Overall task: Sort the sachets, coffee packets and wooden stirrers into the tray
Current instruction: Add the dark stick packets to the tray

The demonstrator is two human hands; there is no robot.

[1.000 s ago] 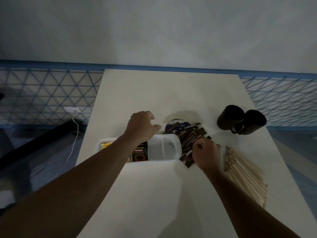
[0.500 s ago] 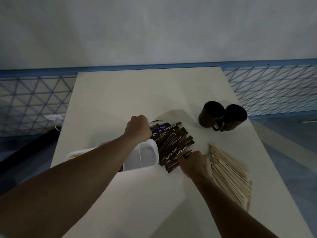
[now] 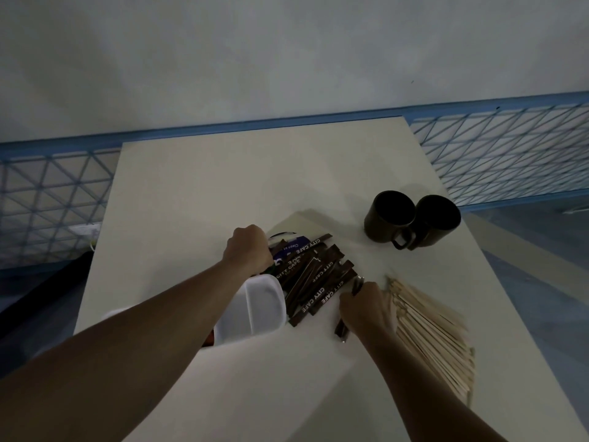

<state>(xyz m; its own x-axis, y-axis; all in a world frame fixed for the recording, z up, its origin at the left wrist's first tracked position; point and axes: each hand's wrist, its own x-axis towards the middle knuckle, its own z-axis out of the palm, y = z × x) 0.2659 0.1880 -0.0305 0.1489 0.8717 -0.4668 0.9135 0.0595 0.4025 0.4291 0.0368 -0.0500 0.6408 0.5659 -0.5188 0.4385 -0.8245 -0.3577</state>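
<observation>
A white plastic tray (image 3: 255, 309) lies on the table, mostly hidden under my left forearm. Just right of it is a pile of brown coffee packets (image 3: 314, 282) printed CITY CAFE, with a blue sachet (image 3: 291, 248) at its far end. My left hand (image 3: 247, 250) is curled at the far left corner of the pile; what its fingers hold is hidden. My right hand (image 3: 366, 309) grips a brown coffee packet (image 3: 341, 331) at the pile's right edge. Wooden stirrers (image 3: 427, 327) lie fanned out right of that hand.
Two dark mugs (image 3: 411, 220) stand side by side at the right back of the pale table (image 3: 255, 186). Beyond the table's edges is a blue mesh railing (image 3: 497, 154), with a grey wall behind.
My right hand has closed round a coffee packet at the pile's right edge and drawn it nearer. My left hand has curled tighter at the pile's far corner. The camera view has swung.
</observation>
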